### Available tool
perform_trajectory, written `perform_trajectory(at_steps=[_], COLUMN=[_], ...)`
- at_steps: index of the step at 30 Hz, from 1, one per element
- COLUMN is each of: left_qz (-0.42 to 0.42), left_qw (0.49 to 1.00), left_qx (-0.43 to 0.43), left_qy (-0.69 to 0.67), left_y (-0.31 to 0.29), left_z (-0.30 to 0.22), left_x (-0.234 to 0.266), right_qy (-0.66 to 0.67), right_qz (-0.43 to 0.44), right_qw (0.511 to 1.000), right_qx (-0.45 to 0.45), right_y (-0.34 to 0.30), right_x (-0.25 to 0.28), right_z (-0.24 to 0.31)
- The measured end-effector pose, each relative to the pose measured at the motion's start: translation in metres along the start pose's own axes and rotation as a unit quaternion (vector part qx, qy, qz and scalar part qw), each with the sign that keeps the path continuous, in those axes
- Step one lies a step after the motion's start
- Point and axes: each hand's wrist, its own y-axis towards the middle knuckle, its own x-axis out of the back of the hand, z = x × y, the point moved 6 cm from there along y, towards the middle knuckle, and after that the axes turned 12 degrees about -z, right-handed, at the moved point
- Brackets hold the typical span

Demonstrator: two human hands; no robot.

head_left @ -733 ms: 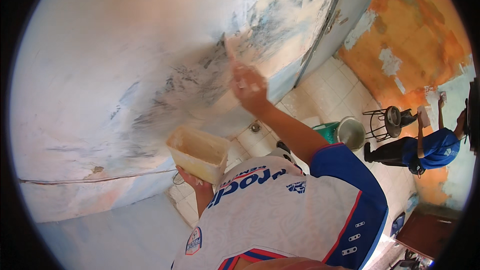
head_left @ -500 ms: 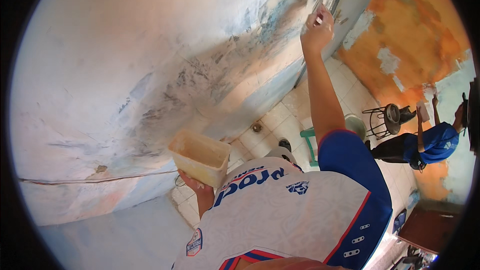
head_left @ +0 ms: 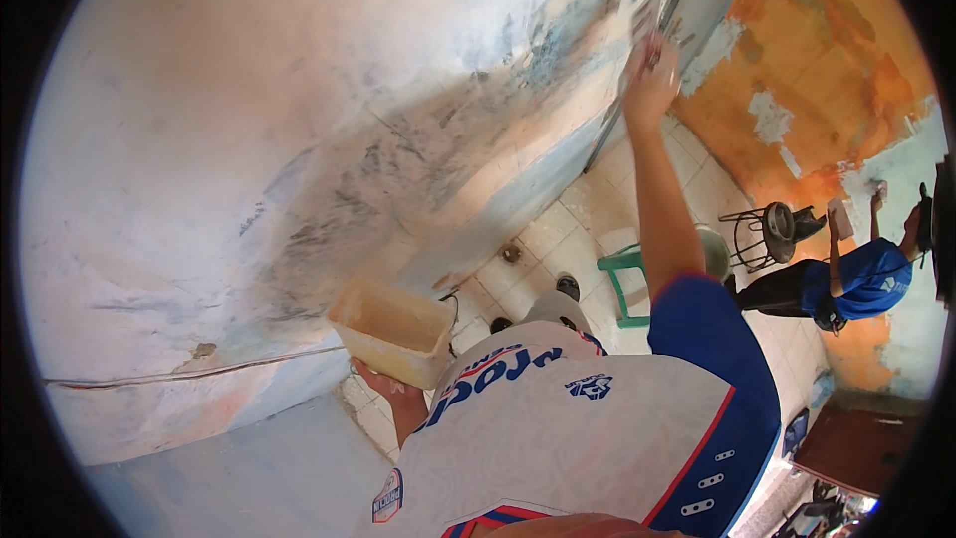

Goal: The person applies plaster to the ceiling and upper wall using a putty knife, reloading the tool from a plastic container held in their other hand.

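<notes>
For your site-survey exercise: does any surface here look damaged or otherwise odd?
Yes. The white wall carries dark grey blotches and streaks, with a long crack low down. The orange wall is peeling in pale patches. The right hand works a scraper high up; the left hand holds a tub.

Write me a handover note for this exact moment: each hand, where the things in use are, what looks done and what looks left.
Left hand: held low near the chest, gripping from below a cream rectangular plastic tub; its contents are not visible.
Right hand: arm stretched out, pressing a small flat tool, too blurred to identify, against the patchy white-and-grey plastered wall near its corner edge.
Done: much of the wall looks pale and smoothed.
Left: dark grey streaks cross the wall's middle, and a thin crack line runs low on the left.
Nearby: a green plastic stool on the tiled floor; another person in a blue shirt works at the orange wall.
</notes>
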Motion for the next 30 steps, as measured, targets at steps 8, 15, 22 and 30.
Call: perform_trajectory(at_steps=[8, 15, 22, 30], left_qz=[0.095, 0.065, 0.131, 0.177], left_qw=[0.954, 0.992, 0.943, 0.982], left_qx=[-0.142, -0.027, -0.131, 0.031], left_qy=[0.248, 0.106, 0.275, -0.052], left_y=[-0.005, 0.006, 0.003, 0.016], left_z=[0.000, 0.008, -0.001, 0.017], left_x=[-0.031, -0.024, -0.023, -0.010], right_qy=[-0.189, 0.124, -0.063, 0.195], right_qz=[0.076, 0.091, 0.078, 0.230], right_qw=[0.942, 0.986, 0.992, 0.953], right_qx=[0.266, 0.068, 0.082, 0.005], right_y=[-0.167, -0.165, -0.063, -0.212], right_x=[-0.069, 0.028, -0.052, 0.037], right_z=[0.040, 0.089, 0.020, 0.124])
